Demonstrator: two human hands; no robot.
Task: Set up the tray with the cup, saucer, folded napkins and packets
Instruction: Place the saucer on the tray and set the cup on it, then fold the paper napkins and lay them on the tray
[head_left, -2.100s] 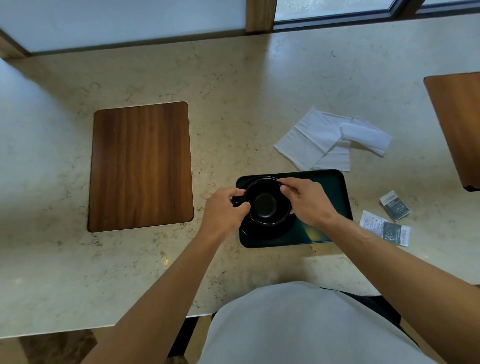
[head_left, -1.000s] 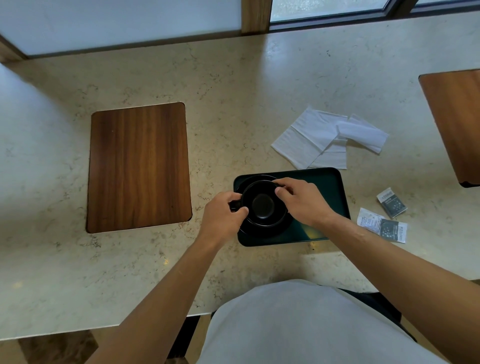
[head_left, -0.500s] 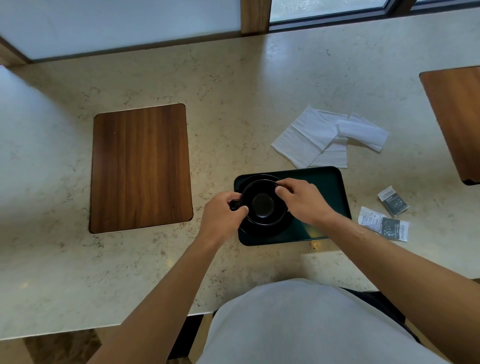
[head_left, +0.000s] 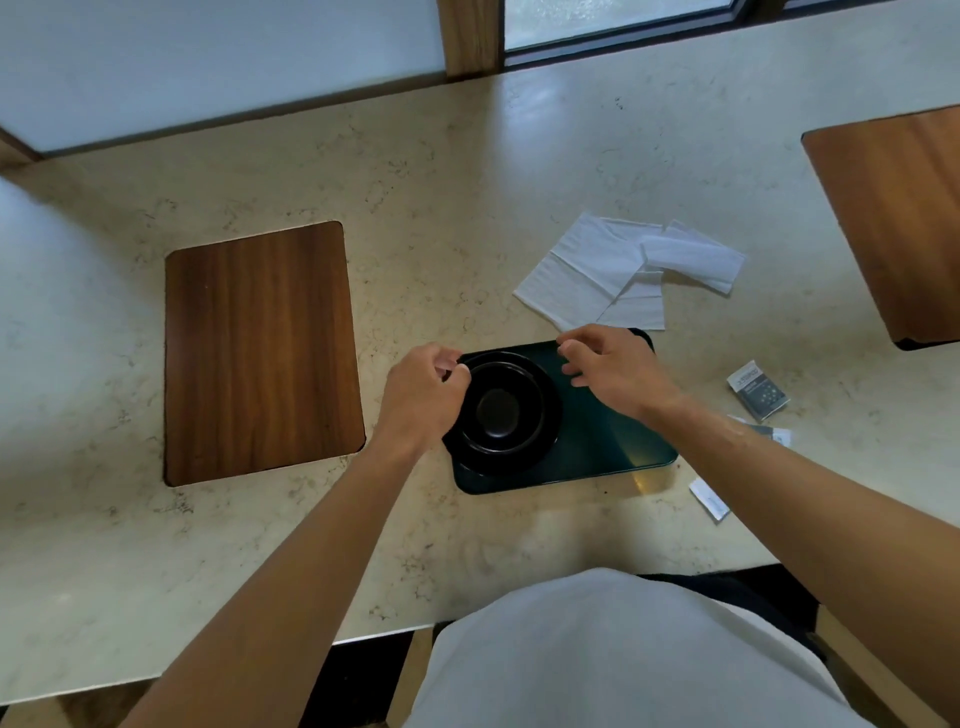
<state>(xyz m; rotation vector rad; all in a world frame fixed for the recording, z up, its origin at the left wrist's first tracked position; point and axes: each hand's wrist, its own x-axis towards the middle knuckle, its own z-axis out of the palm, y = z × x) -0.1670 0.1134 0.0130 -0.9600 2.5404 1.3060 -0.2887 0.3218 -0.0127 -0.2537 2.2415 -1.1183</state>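
A black cup (head_left: 498, 410) stands on a black saucer (head_left: 470, 460) at the left end of the dark green tray (head_left: 613, 447). My left hand (head_left: 423, 397) is curled against the cup's left side, covering its handle. My right hand (head_left: 610, 374) hovers over the far part of the tray with its fingers loosely apart and nothing in them. White napkins (head_left: 592, 273) lie unfolded and overlapping on the counter just beyond the tray. A dark packet (head_left: 758, 389) lies right of the tray, a second packet (head_left: 779, 435) is mostly hidden by my right forearm, and a white packet (head_left: 709, 500) lies nearer me.
A wooden board (head_left: 262, 353) is set into the stone counter (head_left: 467, 208) left of the tray, and another wooden board (head_left: 893, 218) sits at the far right. A window sill and wall run along the counter's far edge. The near counter edge is at my body.
My right hand has let go of the cup's rim and risen to the right, over the tray's far part. My left hand stays at the cup's handle side.
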